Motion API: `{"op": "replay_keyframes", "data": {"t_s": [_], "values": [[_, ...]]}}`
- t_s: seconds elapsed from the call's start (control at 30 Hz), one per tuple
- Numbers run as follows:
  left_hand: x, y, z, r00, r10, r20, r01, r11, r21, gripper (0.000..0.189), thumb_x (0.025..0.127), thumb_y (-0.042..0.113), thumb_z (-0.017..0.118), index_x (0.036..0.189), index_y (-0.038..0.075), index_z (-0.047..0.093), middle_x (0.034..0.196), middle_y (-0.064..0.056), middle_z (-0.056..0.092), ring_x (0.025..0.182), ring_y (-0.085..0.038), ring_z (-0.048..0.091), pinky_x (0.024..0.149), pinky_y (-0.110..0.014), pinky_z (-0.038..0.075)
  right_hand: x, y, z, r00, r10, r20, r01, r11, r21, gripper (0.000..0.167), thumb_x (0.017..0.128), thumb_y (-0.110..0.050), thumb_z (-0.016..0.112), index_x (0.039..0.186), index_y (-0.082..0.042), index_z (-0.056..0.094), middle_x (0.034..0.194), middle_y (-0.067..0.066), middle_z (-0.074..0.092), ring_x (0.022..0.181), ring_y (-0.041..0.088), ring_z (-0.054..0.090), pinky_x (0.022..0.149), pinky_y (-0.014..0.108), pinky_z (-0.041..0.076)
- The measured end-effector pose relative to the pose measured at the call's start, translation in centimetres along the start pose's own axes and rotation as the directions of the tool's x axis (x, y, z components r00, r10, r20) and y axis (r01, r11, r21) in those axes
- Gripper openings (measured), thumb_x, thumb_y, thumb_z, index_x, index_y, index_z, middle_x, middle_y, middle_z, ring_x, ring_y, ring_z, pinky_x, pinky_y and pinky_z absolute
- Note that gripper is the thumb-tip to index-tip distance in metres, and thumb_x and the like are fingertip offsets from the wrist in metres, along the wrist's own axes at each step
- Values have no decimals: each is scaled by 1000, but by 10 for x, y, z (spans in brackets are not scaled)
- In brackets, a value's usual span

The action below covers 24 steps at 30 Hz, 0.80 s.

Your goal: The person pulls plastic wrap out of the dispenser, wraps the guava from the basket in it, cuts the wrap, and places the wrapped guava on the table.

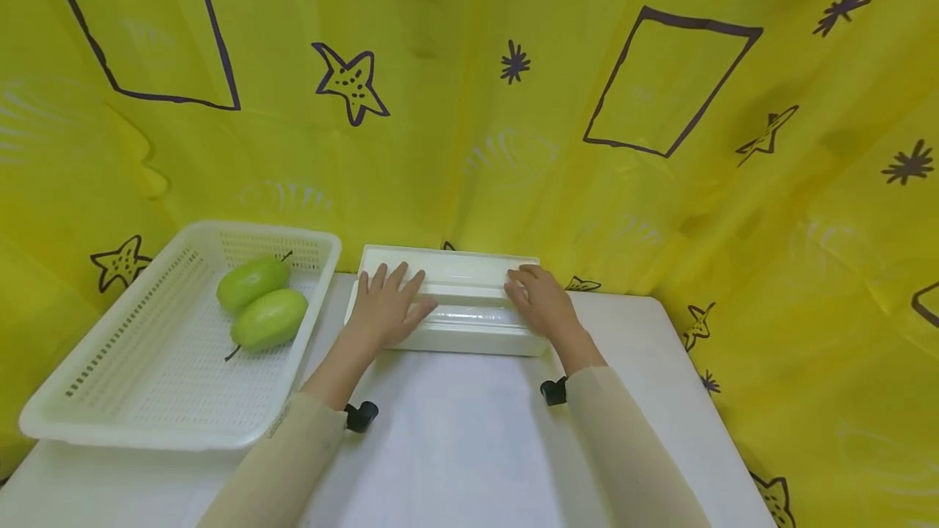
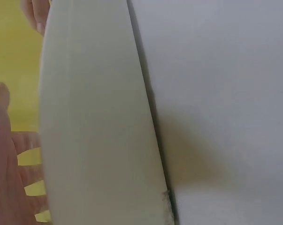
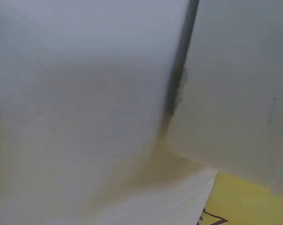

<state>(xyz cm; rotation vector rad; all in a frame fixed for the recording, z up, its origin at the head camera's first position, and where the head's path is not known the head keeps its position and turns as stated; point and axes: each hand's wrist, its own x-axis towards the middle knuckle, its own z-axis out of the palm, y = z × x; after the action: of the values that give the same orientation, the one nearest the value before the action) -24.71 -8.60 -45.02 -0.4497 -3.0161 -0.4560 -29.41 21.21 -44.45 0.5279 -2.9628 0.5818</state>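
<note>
A long white dispenser box (image 1: 469, 341) stands at the table's far edge, its lid (image 1: 455, 257) tipped back. Inside lies a shiny, clear roll (image 1: 469, 314) that looks like cling film. My left hand (image 1: 385, 306) rests over the box's left end, fingers spread towards the lid and thumb along the roll. Over the right end lies my right hand (image 1: 544, 304), its slightly bent fingers at the lid's edge. The left wrist view shows the box's front face (image 2: 94, 117) with the left hand (image 2: 10, 164) behind it. A box corner (image 3: 235, 103) fills the right wrist view's right side.
To the left, a white plastic basket (image 1: 183, 381) holds two green fruits with stems, one fruit (image 1: 270, 320) nearer me. Everything stands on a white table (image 1: 455, 446). Directly behind the box hangs a yellow curtain (image 1: 455, 153) with drawn stars, which also borders the table's right side.
</note>
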Motion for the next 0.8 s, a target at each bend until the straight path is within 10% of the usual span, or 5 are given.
{"op": "replay_keyframes", "data": {"t_s": [0.17, 0.33, 0.8], "values": [[-23, -1, 2, 989, 75, -129, -73, 997, 22, 63, 98, 55, 53, 147, 15, 50, 154, -18, 40, 143, -48, 31, 115, -65, 24, -22, 5, 5, 984, -98, -148, 105, 994, 35, 36, 101, -29, 57, 131, -9, 65, 141, 15, 55, 134, 38, 46, 108, 56, 41], [-37, -6, 1, 934, 131, -334, -122, 991, 50, 38, 95, 32, 67, 128, 11, 66, 129, -15, 64, 120, -41, 57, 101, -54, 45, -38, 13, 5, 932, -221, -286, 214, 975, -54, 17, 92, -16, 69, 105, -8, 76, 105, 10, 67, 104, 33, 58, 88, 48, 51], [-39, -10, -5, 930, 103, -353, -116, 993, -15, 26, 90, 23, 74, 113, 11, 74, 107, -9, 73, 101, -36, 66, 82, -55, 51, -38, 8, -8, 969, -209, -127, 200, 976, -85, 19, 94, -21, 68, 107, -10, 78, 102, 6, 76, 98, 32, 59, 89, 49, 50]]}}
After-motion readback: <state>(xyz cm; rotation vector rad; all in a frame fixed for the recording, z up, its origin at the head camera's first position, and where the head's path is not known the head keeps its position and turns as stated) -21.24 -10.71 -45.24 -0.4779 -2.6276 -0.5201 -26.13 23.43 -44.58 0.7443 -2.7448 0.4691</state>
